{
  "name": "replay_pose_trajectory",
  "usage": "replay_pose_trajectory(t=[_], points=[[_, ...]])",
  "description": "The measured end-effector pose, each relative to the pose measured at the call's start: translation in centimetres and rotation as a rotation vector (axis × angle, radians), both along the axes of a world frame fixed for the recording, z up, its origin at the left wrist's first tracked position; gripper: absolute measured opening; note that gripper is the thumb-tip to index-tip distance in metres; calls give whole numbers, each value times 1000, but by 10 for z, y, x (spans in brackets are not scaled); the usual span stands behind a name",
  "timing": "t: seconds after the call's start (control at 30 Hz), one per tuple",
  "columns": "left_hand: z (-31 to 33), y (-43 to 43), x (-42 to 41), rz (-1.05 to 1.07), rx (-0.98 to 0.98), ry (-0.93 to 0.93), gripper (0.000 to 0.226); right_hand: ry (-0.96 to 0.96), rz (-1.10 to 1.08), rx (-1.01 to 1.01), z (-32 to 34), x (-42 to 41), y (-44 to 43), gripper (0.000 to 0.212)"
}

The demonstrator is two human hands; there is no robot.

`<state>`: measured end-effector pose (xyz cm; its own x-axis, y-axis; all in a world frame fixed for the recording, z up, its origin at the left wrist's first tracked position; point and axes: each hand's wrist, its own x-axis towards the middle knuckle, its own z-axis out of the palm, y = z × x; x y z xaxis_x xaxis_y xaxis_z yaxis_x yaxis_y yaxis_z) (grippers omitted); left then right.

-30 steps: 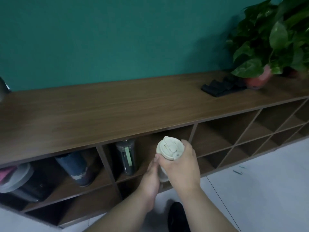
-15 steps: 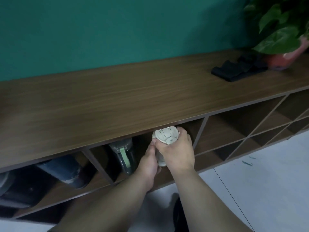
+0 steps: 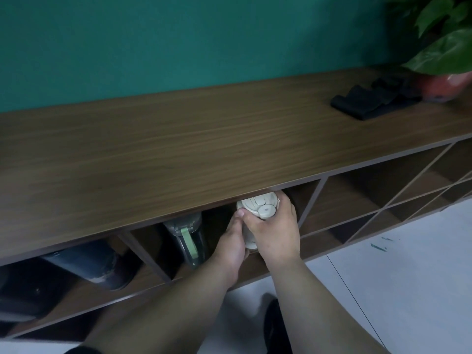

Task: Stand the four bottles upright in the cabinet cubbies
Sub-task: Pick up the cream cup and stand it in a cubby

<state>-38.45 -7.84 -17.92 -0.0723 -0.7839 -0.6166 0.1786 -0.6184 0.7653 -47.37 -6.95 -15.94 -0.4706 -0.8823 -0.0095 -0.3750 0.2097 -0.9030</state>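
Both hands hold a cream bottle [image 3: 259, 206] upright inside a top-row cubby of the wooden cabinet [image 3: 204, 149], its lid just under the cabinet top. My right hand [image 3: 274, 231] wraps its right side; my left hand [image 3: 231, 242] grips its left side and base. In the same cubby, to the left, stands a dark clear bottle with a pale green strap [image 3: 187, 238]. A dark blue bottle [image 3: 86, 261] stands in the cubby further left. A black bottle [image 3: 23, 290] sits at the far left, partly cut off.
A black cloth [image 3: 367, 100] and a potted plant in a red pot [image 3: 444, 60] sit on the cabinet top at the right. Cubbies to the right hold nothing visible. White floor lies below, with my dark shoe [image 3: 275, 325] near the cabinet.
Both hands have carried the cream bottle forward from in front of the cabinet into the cubby, under the top's edge. The view has tilted down and closer.
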Motion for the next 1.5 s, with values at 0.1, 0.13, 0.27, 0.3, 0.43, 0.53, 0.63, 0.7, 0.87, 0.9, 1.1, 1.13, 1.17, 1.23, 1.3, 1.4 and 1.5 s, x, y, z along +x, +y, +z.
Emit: replay_pose_trajectory(t=[0.1, 0.13, 0.27, 0.3, 0.43, 0.53, 0.63, 0.7, 0.87, 0.9, 1.1, 1.13, 1.17, 1.23, 1.3, 1.4, 1.5], points=[[-6, -1, 0, -16, -6, -12, 45, -10, 13, -2, -2, 0, 2, 76], [-7, 0, 1, -16, -4, -14, 44, -8, 13, -2, -2, 0, 2, 76], [-10, -2, 2, -17, 0, -10, 45, -2, 15, 2, -4, 1, 2, 79], [-11, -3, 2, -21, 0, -14, 43, -3, 13, 4, -4, 1, 3, 80], [-8, -3, 1, -21, 4, -29, 38, -15, 16, 7, -1, 1, 5, 81], [-3, -2, 3, -32, 0, -43, 41, -33, 44, 25, 1, -2, 8, 99], [-1, 5, 10, -64, 34, -67, 53, -37, 47, 99, 8, -13, 19, 110], [-2, 15, 19, -83, 68, -78, 66, -37, 36, 141, 13, -23, 30, 95], [-2, 48, 45, -149, 96, -137, 66, -45, -8, 303, 21, -28, 55, 64], [-2, 56, 52, -175, 84, -160, 63, -35, 5, 362, 23, -26, 58, 58], [17, 107, 103, -379, 62, -310, 34, 107, 233, 612, 35, -6, 79, 16], [19, 114, 111, -391, 50, -321, 25, 102, 235, 608, 37, -3, 81, 16], [22, 119, 117, -393, 35, -326, 19, 83, 218, 597, 40, 0, 84, 16], [29, 124, 120, -380, 9, -305, 15, -7, 136, 560, 46, 1, 85, 13], [36, 125, 112, -369, -42, -240, 20, -146, 51, 530, 48, 1, 84, 19], [42, 109, 86, -322, -128, -180, 47, -368, -78, 435, 46, -1, 77, 50], [48, 86, 58, -249, -211, -132, 63, -510, -139, 297, 41, -5, 65, 63]])
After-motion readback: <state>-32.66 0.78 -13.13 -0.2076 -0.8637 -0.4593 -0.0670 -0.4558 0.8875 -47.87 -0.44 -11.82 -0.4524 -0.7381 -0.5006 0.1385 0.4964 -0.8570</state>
